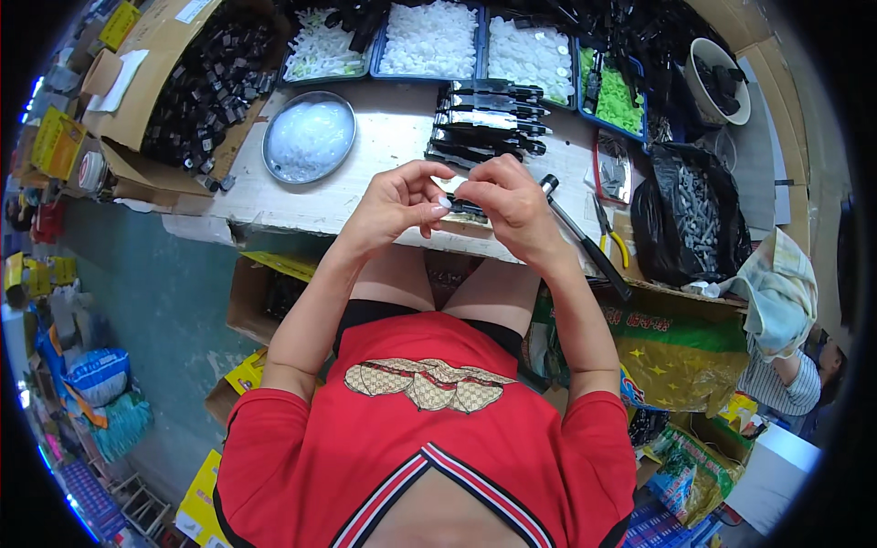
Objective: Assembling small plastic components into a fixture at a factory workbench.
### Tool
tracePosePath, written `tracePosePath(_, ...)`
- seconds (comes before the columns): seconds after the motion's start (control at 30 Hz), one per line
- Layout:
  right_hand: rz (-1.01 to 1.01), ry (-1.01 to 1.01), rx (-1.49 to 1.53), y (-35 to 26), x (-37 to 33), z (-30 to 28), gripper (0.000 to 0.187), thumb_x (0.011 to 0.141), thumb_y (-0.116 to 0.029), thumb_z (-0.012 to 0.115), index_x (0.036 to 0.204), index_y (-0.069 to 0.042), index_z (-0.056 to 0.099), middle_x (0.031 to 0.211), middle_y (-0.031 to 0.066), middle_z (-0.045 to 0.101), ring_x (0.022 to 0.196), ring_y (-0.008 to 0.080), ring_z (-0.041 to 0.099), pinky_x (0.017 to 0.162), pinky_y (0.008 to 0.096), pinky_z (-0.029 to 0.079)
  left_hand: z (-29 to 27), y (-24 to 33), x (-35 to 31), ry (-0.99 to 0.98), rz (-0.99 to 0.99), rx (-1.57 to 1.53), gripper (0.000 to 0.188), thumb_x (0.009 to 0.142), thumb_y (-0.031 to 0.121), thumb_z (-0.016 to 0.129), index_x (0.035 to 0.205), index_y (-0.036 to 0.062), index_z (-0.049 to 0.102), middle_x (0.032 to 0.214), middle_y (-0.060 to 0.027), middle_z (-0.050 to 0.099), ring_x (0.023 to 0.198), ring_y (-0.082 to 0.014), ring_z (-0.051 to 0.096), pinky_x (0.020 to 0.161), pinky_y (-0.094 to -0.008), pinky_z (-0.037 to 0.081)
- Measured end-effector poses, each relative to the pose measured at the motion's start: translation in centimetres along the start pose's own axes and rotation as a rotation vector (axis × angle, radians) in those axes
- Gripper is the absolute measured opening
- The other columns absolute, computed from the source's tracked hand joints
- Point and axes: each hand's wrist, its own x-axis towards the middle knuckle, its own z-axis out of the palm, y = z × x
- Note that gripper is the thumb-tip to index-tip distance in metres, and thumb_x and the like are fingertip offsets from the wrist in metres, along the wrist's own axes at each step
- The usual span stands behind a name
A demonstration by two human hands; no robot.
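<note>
Black part [470, 211] between fingertips of your half-curled left hand [395, 206] and pinched right hand [513, 205]; cannot tell what either holds.

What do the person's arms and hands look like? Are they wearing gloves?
No gloves! The left hand and right hand are both bare. The left forearm and right forearm are uncovered too, with no watch or bracelet showing. Short, plain red sleeves cover the upper arms.
</note>
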Motion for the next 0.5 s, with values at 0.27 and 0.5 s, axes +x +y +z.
tracePosePath(0.27,-0.074,-0.029,-0.034,-0.34,0.26,0.97,0.021,0.067,0.005,0.060,0.084,-0.007,0.062,0.081,0.0056,0.055,0.076,0.0238,0.052,0.065,0.0334,0.042,-0.31,-0.23,-0.59,-0.041,-0.015,0.025,0.043,0.078,0.001,0.065,0.117,0.0010,0.049,0.079,-0.0034,0.056,0.066,-0.0085,0.056,0.055,-0.0209,0.048)
tracePosePath(0.5,-0.124,-0.064,-0.101,-0.80,0.45,0.88,0.015,0.068,-0.005,0.061,0.083,-0.010,0.061,0.084,0.0024,0.055,0.079,0.0208,0.050,0.066,0.0321,0.036,-0.47,-0.51,-0.85,-0.039,-0.007,0.066,0.040,0.080,0.001,0.062,0.117,0.0017,0.048,0.078,-0.0027,0.057,0.065,-0.0080,0.056,0.054,-0.0201,0.047)
